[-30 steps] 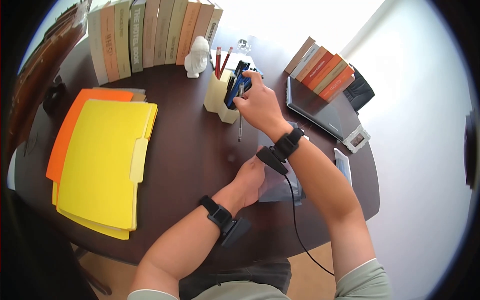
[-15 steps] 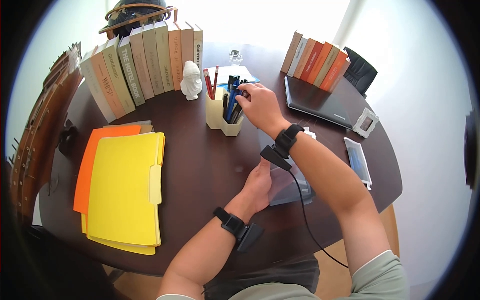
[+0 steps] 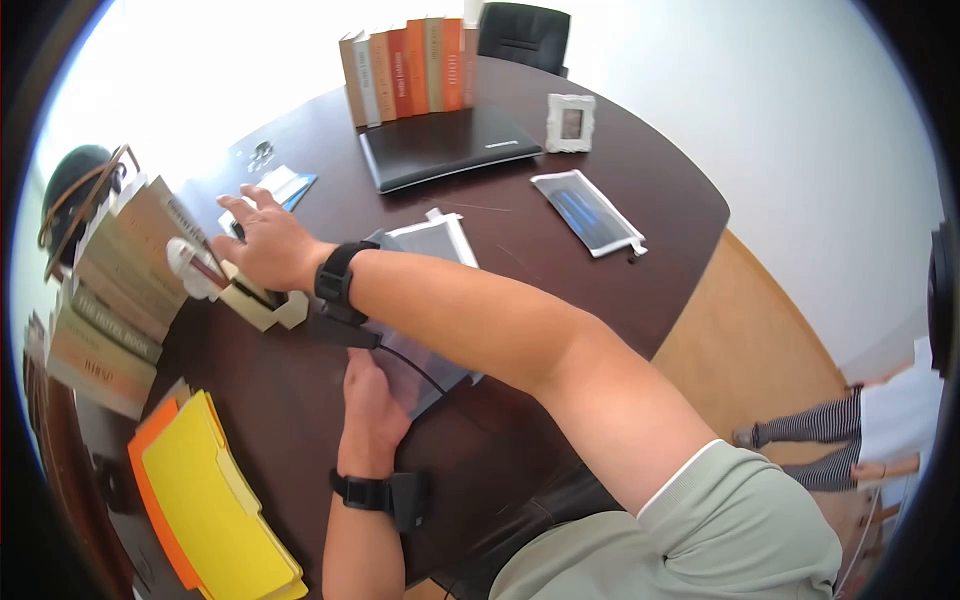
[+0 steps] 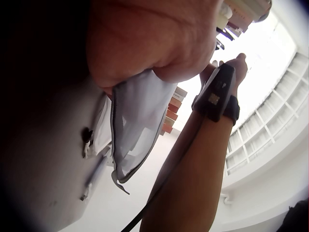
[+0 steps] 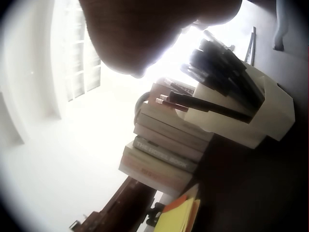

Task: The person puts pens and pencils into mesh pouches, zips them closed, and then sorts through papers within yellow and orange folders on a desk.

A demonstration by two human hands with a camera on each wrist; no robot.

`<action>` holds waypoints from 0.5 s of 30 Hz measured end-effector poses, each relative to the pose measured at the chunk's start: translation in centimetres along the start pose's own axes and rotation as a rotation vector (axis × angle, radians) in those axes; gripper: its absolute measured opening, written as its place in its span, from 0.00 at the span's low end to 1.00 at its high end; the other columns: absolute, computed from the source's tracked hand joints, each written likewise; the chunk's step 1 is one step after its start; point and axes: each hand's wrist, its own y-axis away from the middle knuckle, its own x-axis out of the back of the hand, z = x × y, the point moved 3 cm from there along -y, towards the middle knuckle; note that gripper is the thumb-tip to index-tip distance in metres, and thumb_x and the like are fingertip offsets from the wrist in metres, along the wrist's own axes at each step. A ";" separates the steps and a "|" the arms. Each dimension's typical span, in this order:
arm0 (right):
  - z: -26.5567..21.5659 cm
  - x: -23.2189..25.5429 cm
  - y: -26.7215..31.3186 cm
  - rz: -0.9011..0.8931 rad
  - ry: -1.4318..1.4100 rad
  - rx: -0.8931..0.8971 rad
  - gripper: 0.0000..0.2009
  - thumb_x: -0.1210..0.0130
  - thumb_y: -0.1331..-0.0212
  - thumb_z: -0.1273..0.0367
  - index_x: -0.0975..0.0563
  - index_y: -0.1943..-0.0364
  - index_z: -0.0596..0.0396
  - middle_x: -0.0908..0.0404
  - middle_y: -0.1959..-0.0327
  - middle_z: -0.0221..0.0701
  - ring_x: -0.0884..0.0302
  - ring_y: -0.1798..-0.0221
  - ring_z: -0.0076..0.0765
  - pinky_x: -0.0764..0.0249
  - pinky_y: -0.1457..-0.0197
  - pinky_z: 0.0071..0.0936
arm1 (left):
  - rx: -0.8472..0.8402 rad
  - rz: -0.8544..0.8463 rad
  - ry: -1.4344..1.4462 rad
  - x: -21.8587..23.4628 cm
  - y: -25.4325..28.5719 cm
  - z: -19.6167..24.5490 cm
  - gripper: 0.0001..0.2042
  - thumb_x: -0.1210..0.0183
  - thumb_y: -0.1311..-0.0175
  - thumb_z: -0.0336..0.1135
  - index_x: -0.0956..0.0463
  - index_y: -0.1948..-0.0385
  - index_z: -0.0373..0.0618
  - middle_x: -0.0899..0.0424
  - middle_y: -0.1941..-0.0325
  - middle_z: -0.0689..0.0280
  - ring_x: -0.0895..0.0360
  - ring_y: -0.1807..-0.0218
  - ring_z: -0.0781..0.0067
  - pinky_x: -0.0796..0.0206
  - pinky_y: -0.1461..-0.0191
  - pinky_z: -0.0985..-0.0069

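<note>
Fingers spread, my right hand is over the cream pen holder in the head view; no held item shows. Pens and red pencils stand in the holder in the right wrist view, below the blurred hand. My left hand grips a translucent grey zip pouch above the table, partly hidden by the right forearm. The left wrist view has the pouch hanging from the left hand, its fingertips out of sight.
Beyond the hands are a black laptop, a row of books and a white frame. A pouch with blue items lies right. Left are more books, a white bust and yellow folders. Another person is at right.
The head view has swung to the right. My right hand's fingers, which were bent in at the pens, are now spread apart. My left hand still grips the pouch.
</note>
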 end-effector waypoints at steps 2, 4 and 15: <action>1.2 1.0 -0.6 0.160 0.003 0.118 0.30 0.45 0.30 0.56 0.31 0.31 0.64 0.33 0.28 0.54 0.43 0.22 0.62 0.43 0.19 0.44 | 0.027 -0.082 0.085 1.3 -0.7 -0.2 0.29 0.67 0.16 0.58 0.40 0.25 0.48 0.31 0.25 0.57 0.33 0.25 0.58 0.37 0.23 0.60; 1.9 4.3 0.4 0.293 -0.040 0.150 0.26 0.43 0.31 0.58 0.25 0.36 0.62 0.27 0.33 0.54 0.35 0.26 0.59 0.38 0.22 0.44 | 0.009 -0.075 0.095 1.4 -0.6 0.1 0.30 0.67 0.17 0.59 0.42 0.23 0.52 0.32 0.24 0.55 0.33 0.25 0.57 0.36 0.23 0.61; 11.1 18.9 17.5 0.220 -0.169 -0.458 0.21 0.40 0.30 0.54 0.16 0.49 0.60 0.11 0.60 0.34 0.16 0.57 0.27 0.22 0.51 0.29 | -0.059 0.024 -0.042 0.4 0.3 0.6 0.31 0.66 0.20 0.64 0.46 0.21 0.62 0.27 0.28 0.52 0.28 0.30 0.58 0.34 0.26 0.61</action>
